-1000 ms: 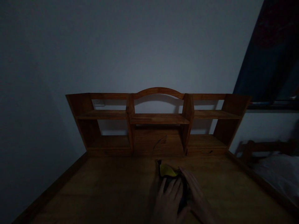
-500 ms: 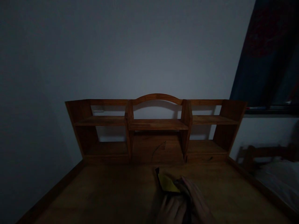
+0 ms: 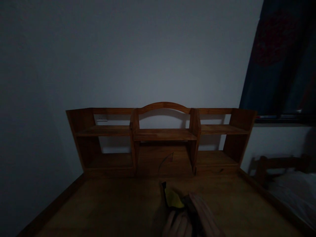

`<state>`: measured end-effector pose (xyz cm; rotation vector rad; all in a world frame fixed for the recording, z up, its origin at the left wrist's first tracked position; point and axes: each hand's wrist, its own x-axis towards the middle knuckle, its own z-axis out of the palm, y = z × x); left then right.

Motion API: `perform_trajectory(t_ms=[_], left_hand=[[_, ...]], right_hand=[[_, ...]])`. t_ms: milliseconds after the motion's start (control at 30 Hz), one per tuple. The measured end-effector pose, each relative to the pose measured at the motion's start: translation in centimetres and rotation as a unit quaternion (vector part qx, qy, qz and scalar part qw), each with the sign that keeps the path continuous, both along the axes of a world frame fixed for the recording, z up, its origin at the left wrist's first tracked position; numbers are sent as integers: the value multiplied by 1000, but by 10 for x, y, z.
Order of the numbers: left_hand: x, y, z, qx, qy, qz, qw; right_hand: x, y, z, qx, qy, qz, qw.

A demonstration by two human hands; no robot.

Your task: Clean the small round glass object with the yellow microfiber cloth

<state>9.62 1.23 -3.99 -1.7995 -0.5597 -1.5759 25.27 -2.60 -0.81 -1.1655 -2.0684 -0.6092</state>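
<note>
The room is very dim. A small dark cloth item with a yellow patch (image 3: 172,198) lies on the wooden desk top (image 3: 111,210), near its middle. My left hand (image 3: 178,225) rests on its near part with the fingers stretched flat. My right hand (image 3: 204,217) lies along the item's right side, fingers straight and together, touching it. Both hands are cut off by the bottom edge of the picture.
A low wooden shelf unit (image 3: 163,135) with an arched top and bare compartments stands at the back of the desk against a pale wall. A dark curtain (image 3: 283,56) hangs at the upper right. A bed with a wooden frame (image 3: 281,163) is at the right.
The view has tilted upward, so the desk, cloth item and hands sit lower in the picture and less of the hands shows. The hands stay on the item.
</note>
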Motion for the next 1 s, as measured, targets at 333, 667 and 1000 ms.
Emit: perform_trajectory(t_ms=[333, 667, 1000], left_hand=[[-13, -3, 23, -15, 165, 15, 986], [-4, -3, 17, -21, 69, 74, 995], [-7, -6, 15, -25, -10, -4, 1000]], right_hand=[[-5, 5, -5, 37, 84, 20, 996], [-1, 8, -4, 64, 18, 21, 998], [-7, 2, -2, 33, -15, 17, 999]])
